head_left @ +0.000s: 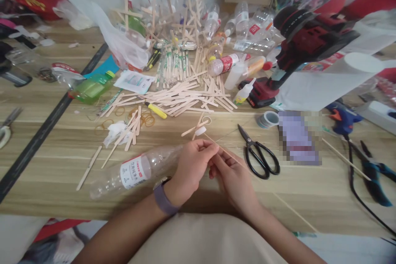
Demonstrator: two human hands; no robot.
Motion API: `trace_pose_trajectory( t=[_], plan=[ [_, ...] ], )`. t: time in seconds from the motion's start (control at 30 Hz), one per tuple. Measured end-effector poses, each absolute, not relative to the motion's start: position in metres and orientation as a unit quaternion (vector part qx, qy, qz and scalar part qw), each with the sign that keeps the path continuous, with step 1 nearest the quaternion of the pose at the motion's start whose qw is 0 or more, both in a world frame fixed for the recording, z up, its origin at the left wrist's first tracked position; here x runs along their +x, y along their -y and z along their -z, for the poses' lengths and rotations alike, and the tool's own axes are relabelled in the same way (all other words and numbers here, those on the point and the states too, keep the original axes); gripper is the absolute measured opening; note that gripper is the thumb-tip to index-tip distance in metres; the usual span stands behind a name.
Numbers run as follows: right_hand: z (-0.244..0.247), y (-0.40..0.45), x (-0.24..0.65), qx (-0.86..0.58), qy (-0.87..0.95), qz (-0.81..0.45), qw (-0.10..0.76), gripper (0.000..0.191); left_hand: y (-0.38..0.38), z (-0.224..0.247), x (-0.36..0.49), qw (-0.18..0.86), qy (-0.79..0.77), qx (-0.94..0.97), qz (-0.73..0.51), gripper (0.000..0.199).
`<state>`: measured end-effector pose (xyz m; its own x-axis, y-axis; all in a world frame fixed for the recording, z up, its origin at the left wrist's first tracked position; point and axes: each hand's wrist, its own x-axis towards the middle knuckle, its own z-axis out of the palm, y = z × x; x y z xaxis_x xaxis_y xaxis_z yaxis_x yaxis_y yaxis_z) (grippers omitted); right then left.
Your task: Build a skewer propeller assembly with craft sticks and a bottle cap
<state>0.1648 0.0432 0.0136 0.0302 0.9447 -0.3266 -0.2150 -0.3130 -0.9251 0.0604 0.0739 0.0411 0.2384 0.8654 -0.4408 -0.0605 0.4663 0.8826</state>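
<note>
My left hand [194,163], with a watch on its wrist, is closed, thumb and finger pinched together. My right hand [233,177] is closed too, its fingertips touching the left ones. A thin wooden stick [210,137] runs through the pinch of both hands. Its tip is beside a white bottle cap [201,130], near crossed craft sticks [192,128]. A fine thread-like line extends right from the fingertips. The clear plastic bottle [134,172] lies on its side, its neck end partly behind my left hand. Black-handled scissors [258,152] lie right of my right hand.
Many craft sticks [185,97] are heaped behind, with bottles further back. A yellow cutter [157,110] lies in front of the heap. At right are a red-black cordless drill [305,45], a tape roll [267,119], a blue glue gun [343,117] and pliers [375,173].
</note>
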Motion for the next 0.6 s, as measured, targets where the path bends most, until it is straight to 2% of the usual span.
trace_pose_trajectory(
  t=[0.1,0.33,0.47,0.6],
  plan=[
    [-0.012,-0.037,0.167,-0.537,0.32,-0.613,0.483,0.024,-0.073,-0.039,0.061,0.657,-0.52,0.443,-0.319,0.021],
    [-0.011,-0.029,0.171,-0.489,0.176,-0.691,0.503,0.032,-0.073,-0.039,0.063,0.566,-0.522,0.584,-0.258,0.03],
    [-0.015,-0.028,0.181,-0.436,0.09,-0.759,0.475,0.036,-0.075,-0.041,0.062,0.484,-0.521,0.664,-0.229,0.026],
    [-0.016,-0.029,0.193,-0.37,0.032,-0.814,0.447,0.033,-0.074,-0.044,0.058,0.445,-0.495,0.721,-0.192,0.025]
  ],
)
